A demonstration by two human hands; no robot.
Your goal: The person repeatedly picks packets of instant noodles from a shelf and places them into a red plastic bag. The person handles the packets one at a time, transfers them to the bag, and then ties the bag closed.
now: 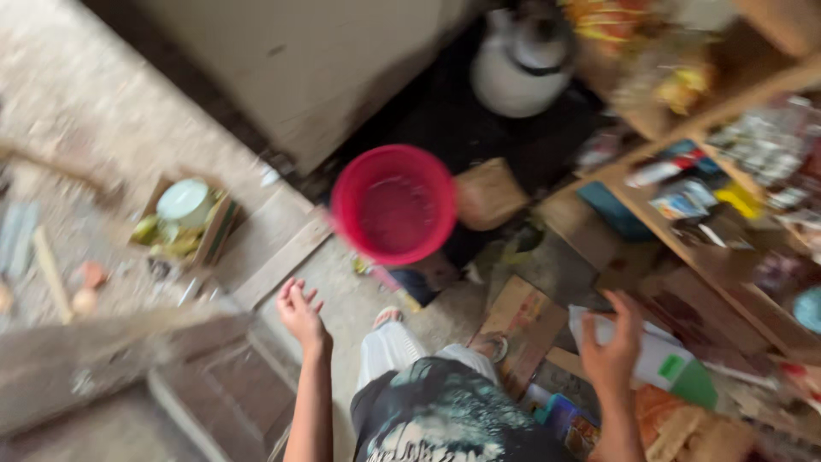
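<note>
I look down at my own body, a dark printed shirt and light trousers. My left hand [299,312] is raised over the concrete floor with fingers spread and holds nothing. A red plastic bucket [393,204] stands on the floor ahead of it, apart from both hands. My right hand [614,342] rests on a white carton with a green corner [665,359] that lies among cardboard pieces at the lower right; whether it grips the carton I cannot tell. The frame is motion-blurred.
A white jug-like vessel [522,60] sits at the back. A wooden shelf rack [727,274] with packets fills the right side. A small cardboard box with a pale lid and greenish items [184,221] lies at the left. Flat cardboard [522,321] lies by my feet.
</note>
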